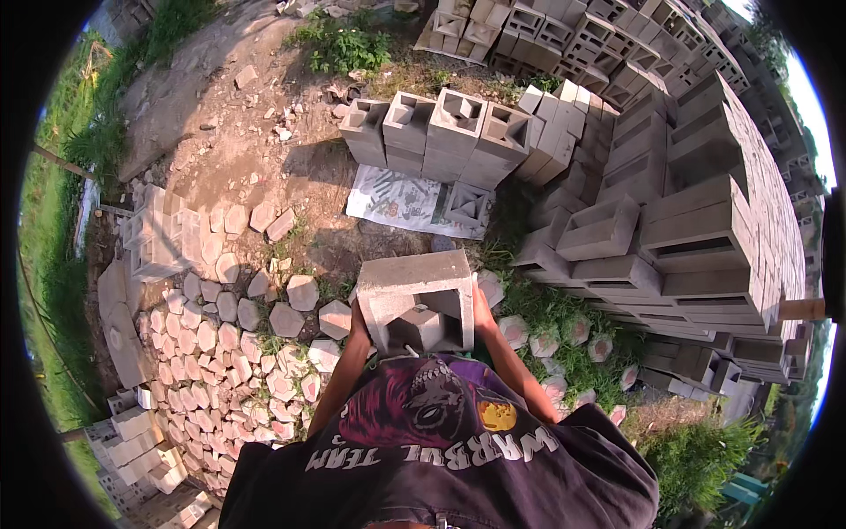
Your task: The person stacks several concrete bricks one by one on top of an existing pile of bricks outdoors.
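Close in front of my body I hold a hollow grey concrete block with both hands. Its open side faces me, and the square cavity shows a ridge inside. My left hand presses on the block's left side and my right hand on its right side; the fingers are partly hidden behind its walls. Beyond it, a white printed sheet lies on the dirt with one hollow block on its right part. Several stacked hollow blocks stand in a row along the sheet's far edge.
A tall stack of concrete blocks rises on my right, with more stacks at the far right. Rough hexagonal pavers cover the ground on my left. Another block stack stands at the left, and grass grows between pavers.
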`<state>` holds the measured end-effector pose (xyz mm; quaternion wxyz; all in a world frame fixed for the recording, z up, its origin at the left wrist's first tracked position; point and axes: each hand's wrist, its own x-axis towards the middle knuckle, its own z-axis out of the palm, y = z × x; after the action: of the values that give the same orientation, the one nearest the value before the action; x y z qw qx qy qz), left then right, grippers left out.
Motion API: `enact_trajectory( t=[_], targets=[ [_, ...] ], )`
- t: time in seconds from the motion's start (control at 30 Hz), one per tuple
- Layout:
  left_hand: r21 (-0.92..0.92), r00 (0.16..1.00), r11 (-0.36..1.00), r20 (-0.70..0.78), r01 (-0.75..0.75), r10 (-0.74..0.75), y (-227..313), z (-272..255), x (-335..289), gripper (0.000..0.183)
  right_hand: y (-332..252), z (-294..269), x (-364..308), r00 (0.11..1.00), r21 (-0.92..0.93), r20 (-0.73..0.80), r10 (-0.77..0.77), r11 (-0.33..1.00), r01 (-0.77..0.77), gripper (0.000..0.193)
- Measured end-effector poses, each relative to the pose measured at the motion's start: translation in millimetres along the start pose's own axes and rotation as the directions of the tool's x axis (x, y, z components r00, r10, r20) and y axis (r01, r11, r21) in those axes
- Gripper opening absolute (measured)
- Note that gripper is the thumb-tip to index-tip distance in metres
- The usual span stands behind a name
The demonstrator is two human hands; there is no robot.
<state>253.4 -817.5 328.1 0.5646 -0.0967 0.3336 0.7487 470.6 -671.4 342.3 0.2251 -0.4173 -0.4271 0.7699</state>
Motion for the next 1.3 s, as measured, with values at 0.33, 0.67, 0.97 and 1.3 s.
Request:
enact_trajectory(
  t=[0.33,0.67,0.97,1.3],
  targets=[
    [0.099,0.943,0.958,-0.175,-0.268,0.282,69.4,65.1,205.5,0.058,-137.3,9.7,264.2,0.961,-0.261,0.251,0.113,0.964,-0.045,0.081],
    [0.454,0.96,0.881,-0.162,-0.133,0.228,128.8,125.4,280.8,0.059,-174.1,20.6,371.8,0.978,0.003,0.204,0.047,0.999,-0.049,0.079],
    [0.672,0.993,0.736,-0.115,0.081,-0.005,214.8,155.5,445.7,0.042,-183.0,50.3,463.5,0.988,0.152,-0.079,0.13,0.981,-0.117,0.079],
    [0.873,0.982,0.451,-0.162,0.187,-0.094,317.7,189.8,544.0,0.049,-177.0,133.5,526.4,0.949,0.552,-0.209,0.234,0.83,-0.083,0.069]
  ],
)
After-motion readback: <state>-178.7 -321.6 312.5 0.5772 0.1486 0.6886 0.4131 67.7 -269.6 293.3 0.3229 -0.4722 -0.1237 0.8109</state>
